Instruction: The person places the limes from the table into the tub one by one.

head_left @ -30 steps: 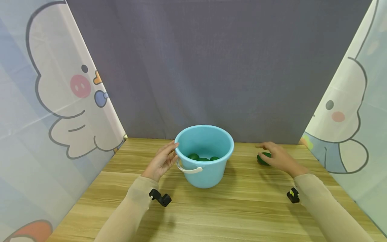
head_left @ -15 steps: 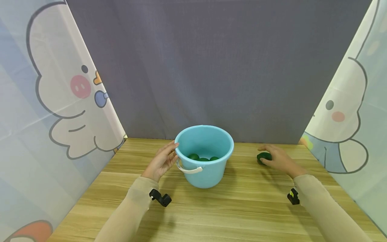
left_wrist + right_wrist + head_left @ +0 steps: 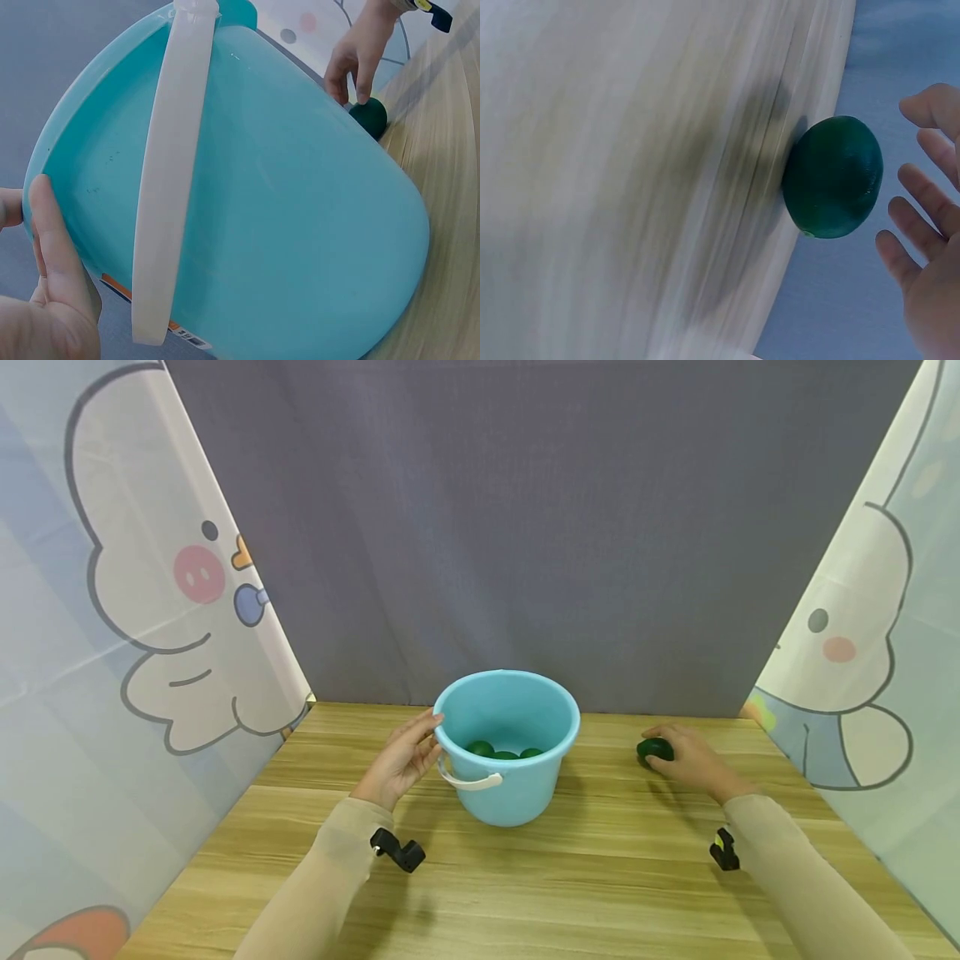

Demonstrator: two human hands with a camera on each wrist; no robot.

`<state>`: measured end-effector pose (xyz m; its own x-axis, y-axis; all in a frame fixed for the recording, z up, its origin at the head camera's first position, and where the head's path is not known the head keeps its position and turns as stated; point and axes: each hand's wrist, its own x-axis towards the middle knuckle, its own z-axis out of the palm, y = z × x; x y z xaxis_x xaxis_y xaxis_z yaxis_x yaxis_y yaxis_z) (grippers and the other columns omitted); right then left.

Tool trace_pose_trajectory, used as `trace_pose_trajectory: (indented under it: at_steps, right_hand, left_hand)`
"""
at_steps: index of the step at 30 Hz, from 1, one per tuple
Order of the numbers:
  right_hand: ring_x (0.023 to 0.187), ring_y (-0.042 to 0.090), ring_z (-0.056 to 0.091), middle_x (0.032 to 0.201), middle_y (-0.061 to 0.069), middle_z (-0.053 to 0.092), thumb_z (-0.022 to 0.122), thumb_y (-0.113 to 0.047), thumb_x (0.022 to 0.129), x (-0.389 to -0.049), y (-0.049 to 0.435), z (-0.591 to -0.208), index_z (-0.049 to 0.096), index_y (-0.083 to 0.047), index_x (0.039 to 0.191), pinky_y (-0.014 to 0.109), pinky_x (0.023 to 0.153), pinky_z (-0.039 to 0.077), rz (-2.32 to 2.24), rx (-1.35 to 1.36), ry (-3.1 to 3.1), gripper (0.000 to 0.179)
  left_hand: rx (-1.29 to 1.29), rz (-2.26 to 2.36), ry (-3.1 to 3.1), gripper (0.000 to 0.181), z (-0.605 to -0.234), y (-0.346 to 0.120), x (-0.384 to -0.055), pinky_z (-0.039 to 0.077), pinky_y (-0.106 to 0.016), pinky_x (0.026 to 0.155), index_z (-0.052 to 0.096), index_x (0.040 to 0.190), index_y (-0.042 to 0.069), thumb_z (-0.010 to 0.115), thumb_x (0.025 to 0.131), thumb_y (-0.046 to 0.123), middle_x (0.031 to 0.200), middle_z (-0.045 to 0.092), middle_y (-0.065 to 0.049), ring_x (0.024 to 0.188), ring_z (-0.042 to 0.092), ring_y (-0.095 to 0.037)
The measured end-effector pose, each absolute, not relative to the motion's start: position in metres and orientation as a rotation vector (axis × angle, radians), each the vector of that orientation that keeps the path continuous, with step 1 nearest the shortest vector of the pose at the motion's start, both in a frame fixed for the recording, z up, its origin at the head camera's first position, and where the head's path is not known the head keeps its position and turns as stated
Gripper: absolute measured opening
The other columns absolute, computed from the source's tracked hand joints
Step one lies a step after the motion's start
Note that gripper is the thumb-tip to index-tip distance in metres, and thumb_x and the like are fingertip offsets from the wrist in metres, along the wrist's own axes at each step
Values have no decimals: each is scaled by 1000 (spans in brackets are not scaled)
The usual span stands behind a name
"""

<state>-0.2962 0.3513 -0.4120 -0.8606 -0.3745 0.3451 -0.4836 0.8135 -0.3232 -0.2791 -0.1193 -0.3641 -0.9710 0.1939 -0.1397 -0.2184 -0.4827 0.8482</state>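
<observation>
My left hand holds the light-blue bucket at the left side of its rim. In the left wrist view its fingers lie on both sides of the rim, beside the white handle. Several dark green limes show inside the bucket. Over on the right, a single lime sits on the table, with my right hand close around it. The right wrist view has a gap between this lime and the spread, slightly bent fingers.
The wooden table ends at a dark grey curtain behind the bucket. Cartoon-printed sheets stand along both sides. A black mount sits on each wrist.
My right hand has lowered slightly around the lime, its fingers drawing in nearer to it. The left hand and the bucket have stayed put.
</observation>
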Motion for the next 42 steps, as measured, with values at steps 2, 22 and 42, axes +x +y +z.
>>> trace_pose_trajectory:
  at_steps: [2, 22, 42]
  right_hand:
    - [115, 52, 52, 125, 30, 58, 75, -10, 91, -297, 352, -413, 61, 5, 124, 66, 92, 50, 599, 643, -2739, 39]
    - [118, 59, 42, 135, 37, 44, 76, -18, 91, -306, 360, -428, 48, 8, 139, 67, 87, 51, 693, 540, -2828, 62]
    - [119, 60, 40, 138, 39, 39, 79, -22, 88, -311, 367, -437, 44, 4, 144, 69, 87, 50, 719, 497, -2887, 71]
  left_hand:
    - [-34, 2516, 1444, 52, -364, -119, -279, 56, -9, 61, 41, 150, 10, 62, 102, 15, 110, 54, -7, 70, 61, -4]
    - [-25, 2521, 1437, 50, -364, -119, -279, 56, -9, 60, 43, 148, 9, 61, 102, 14, 108, 56, -7, 72, 61, -5]
    - [-45, 2524, 1454, 49, -362, -118, -277, 56, -9, 58, 45, 147, 8, 62, 101, 13, 103, 57, -6, 70, 61, -5]
